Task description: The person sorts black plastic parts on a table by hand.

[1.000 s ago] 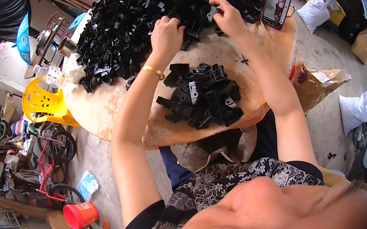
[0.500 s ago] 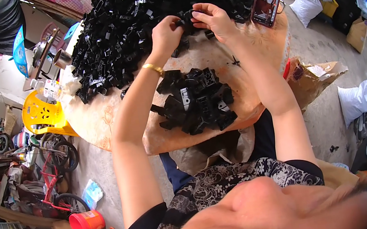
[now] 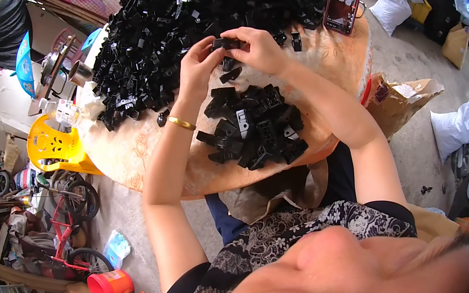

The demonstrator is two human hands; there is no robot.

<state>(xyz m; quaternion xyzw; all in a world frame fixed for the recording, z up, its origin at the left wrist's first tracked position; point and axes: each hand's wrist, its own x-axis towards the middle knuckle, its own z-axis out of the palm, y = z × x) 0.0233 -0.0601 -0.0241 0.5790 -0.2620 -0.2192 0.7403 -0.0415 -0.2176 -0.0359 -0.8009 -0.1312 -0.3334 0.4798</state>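
Between both hands is a small black plastic part [image 3: 225,43], held above the table in front of the big pile. My left hand [image 3: 198,64] pinches its left end with thumb and fingers. My right hand [image 3: 258,50] grips the other end, its fingers partly covering the part. Beyond the hands rises a large heap of black plastic parts [image 3: 167,20], some with silvery metal pieces. Nearer to me lies a smaller pile of similar black parts [image 3: 256,128]. Single loose parts rest just below the hands and right of the heap.
An orange-beige patterned cloth [image 3: 121,157] covers the table. A propped phone [image 3: 342,4] stands at the right edge of the heap. Left of the table is a yellow chair [image 3: 55,143]; a torn brown paper bag [image 3: 400,98] sits at the right. A red bucket [image 3: 110,287] is on the floor.
Both hands have come closer to me and slightly left, and now meet around the black part. The right hand's raised fingers have closed on it. A loose part shows right of the heap.
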